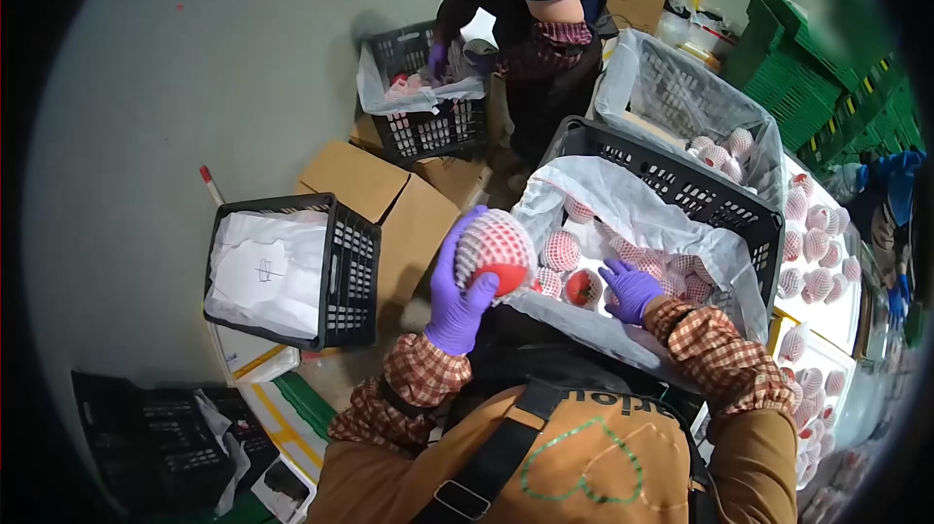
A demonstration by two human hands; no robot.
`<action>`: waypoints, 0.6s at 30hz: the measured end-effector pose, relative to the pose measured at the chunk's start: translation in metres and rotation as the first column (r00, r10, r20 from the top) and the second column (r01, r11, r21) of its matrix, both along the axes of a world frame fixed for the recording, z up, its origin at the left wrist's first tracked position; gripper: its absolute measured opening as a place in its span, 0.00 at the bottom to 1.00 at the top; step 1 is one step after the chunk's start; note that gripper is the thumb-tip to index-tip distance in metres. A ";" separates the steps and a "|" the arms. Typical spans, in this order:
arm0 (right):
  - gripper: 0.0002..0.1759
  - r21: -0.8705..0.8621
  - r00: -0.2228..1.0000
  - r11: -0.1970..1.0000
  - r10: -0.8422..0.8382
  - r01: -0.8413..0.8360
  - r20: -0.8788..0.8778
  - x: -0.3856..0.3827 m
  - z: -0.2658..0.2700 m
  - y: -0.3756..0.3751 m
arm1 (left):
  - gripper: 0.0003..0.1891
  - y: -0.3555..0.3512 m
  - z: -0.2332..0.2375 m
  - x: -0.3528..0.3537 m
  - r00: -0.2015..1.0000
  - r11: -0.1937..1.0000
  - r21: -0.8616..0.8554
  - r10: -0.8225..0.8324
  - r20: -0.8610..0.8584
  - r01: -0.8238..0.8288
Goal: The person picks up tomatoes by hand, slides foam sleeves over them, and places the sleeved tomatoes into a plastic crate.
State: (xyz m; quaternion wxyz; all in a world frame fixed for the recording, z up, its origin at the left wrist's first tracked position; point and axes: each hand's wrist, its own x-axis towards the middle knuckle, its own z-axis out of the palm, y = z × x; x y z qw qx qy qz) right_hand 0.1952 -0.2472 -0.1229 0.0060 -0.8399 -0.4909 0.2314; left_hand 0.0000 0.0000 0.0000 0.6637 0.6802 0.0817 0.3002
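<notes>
My left hand (457, 295), in a purple glove, is raised and closed around a round red fruit in a white foam net (494, 247). The bottom of the fruit shows bare red below the net. My right hand (632, 290), also gloved in purple, reaches into a black crate (657, 166) lined with white paper (608, 183). Its fingers are spread beside more netted fruits (650, 259), and I see nothing held in it. Near its fingertips sits a netted fruit with a dark green top (583, 288).
Netted fruits fill white trays (825, 315) at right, beside another lined crate (681, 76). A paper-lined crate (355, 281) stands at left on cardboard (413, 232). A co-worker (545, 28) reaches into a crate (428, 130) ahead. Green crates (793, 67) are stacked far right.
</notes>
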 end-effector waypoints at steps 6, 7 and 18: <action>0.32 -0.263 1.000 0.965 0.013 -0.007 0.020 -0.012 -0.015 0.002 | 0.26 0.054 -0.041 0.002 0.967 0.755 -0.603 0.208 -0.150 -0.256; 0.30 -0.253 0.998 0.968 0.012 0.005 0.062 -0.009 -0.020 0.001 | 0.24 0.068 -0.043 0.006 0.956 0.735 -0.611 0.224 -0.189 -0.293; 0.29 -0.195 0.998 0.981 -0.005 0.016 0.057 -0.023 -0.053 -0.017 | 0.40 0.143 -0.093 -0.023 0.949 0.766 -0.640 -0.244 -0.198 0.063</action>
